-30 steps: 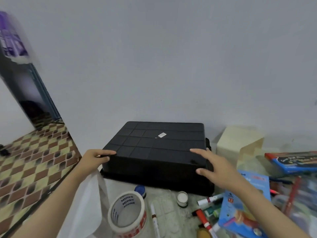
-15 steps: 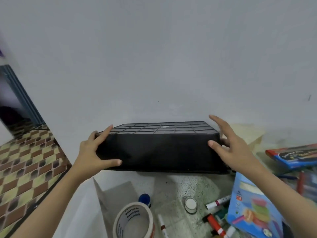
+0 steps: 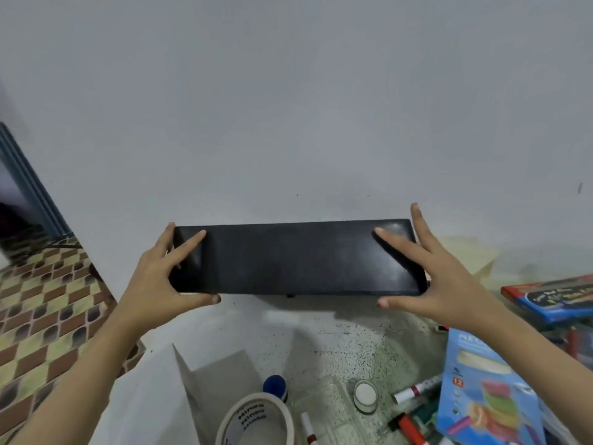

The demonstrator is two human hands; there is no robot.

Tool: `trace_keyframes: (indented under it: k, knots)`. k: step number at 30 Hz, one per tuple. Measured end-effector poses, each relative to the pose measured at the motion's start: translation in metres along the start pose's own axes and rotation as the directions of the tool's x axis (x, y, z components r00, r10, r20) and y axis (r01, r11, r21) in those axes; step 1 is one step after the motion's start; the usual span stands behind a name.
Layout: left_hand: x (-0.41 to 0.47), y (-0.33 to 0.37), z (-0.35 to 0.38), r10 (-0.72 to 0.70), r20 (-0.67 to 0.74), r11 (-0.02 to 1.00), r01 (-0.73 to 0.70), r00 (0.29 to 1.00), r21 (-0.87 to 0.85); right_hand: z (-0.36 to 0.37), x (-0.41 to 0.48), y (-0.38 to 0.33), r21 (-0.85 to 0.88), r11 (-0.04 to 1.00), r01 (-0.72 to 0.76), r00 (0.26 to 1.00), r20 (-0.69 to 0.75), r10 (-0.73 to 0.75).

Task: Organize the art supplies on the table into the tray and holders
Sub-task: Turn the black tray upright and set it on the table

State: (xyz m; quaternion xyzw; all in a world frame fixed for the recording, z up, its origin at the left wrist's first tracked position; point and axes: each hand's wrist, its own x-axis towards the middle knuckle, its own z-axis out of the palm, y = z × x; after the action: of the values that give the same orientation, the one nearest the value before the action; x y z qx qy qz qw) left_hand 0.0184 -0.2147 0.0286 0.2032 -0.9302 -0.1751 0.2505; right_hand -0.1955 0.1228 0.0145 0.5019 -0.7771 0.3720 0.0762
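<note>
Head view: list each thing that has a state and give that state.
black tray, held above the table, one wall facing the camera.
left hand, grips the tray's left end.
right hand, grips the tray's right end.
tape roll, lying flat, hole up.
small jar, upright, white lid on.
blue box, lying face up.

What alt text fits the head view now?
A left hand and right hand grip the ends of a black tray held above the table. Below lie a tape roll, markers and a blue box.
</note>
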Motion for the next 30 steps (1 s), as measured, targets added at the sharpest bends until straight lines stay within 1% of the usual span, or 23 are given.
trace_keyframes:
  k: [2, 4, 7, 10, 11, 13, 16, 18, 20, 22, 24, 25, 27, 30]
  knots:
    - [0.004, -0.001, 0.001, -0.035, -0.089, 0.993, 0.025, 0.995, -0.115, 0.005, 0.003, 0.001, 0.057, 0.998, -0.030, 0.987, -0.159, 0.039]
    - [0.005, -0.004, 0.004, -0.066, -0.173, 0.972, 0.024, 0.983, -0.233, 0.011, 0.006, 0.002, 0.108, 0.993, -0.048, 0.956, -0.281, 0.077]
    - [0.007, -0.013, 0.011, -0.105, -0.262, 0.935, 0.005, 0.959, -0.354, 0.022, 0.006, 0.005, 0.237, 0.971, 0.016, 0.926, -0.371, 0.076]
    - [0.009, -0.018, 0.023, -0.203, -0.343, 0.915, 0.053, 0.917, -0.400, 0.028, 0.006, 0.009, 0.255, 0.965, 0.058, 0.878, -0.473, 0.072]
    - [0.009, -0.019, 0.026, -0.241, -0.357, 0.906, 0.077, 0.902, -0.416, 0.030, 0.005, 0.010, 0.250, 0.966, 0.059, 0.868, -0.491, 0.074]
    - [0.009, -0.019, 0.031, -0.288, -0.332, 0.873, 0.105, 0.898, -0.476, 0.033, 0.003, 0.011, 0.227, 0.973, 0.035, 0.869, -0.488, 0.083]
    - [0.010, -0.015, 0.033, -0.302, -0.310, 0.837, 0.096, 0.901, -0.538, 0.040, 0.003, 0.013, 0.182, 0.982, -0.049, 0.868, -0.479, 0.132]
    - [0.014, -0.010, 0.030, -0.304, -0.334, 0.845, 0.091, 0.892, -0.527, 0.042, 0.007, 0.012, 0.178, 0.983, -0.050, 0.854, -0.502, 0.135]
    - [0.021, -0.005, 0.025, -0.299, -0.363, 0.863, 0.088, 0.883, -0.497, 0.039, 0.017, 0.011, 0.153, 0.988, -0.022, 0.834, -0.542, 0.103]
    - [0.031, -0.002, 0.017, -0.290, -0.395, 0.867, 0.063, 0.872, -0.495, 0.034, 0.028, 0.009, 0.090, 0.996, -0.002, 0.823, -0.565, 0.053]
    - [0.042, -0.002, 0.010, -0.252, -0.426, 0.880, 0.022, 0.869, -0.475, 0.028, 0.037, 0.006, -0.022, 0.999, 0.034, 0.828, -0.560, -0.040]
    - [0.047, -0.005, 0.007, -0.221, -0.436, 0.897, 0.007, 0.872, -0.442, 0.026, 0.041, 0.005, -0.085, 0.995, 0.044, 0.835, -0.543, -0.083]
    - [0.054, -0.012, 0.005, -0.175, -0.440, 0.931, 0.002, 0.881, -0.366, 0.022, 0.045, 0.006, -0.168, 0.985, 0.044, 0.857, -0.500, -0.123]
    - [0.058, -0.025, 0.007, -0.171, -0.401, 0.972, 0.087, 0.900, -0.219, 0.024, 0.048, 0.012, -0.185, 0.983, 0.013, 0.875, -0.474, -0.101]
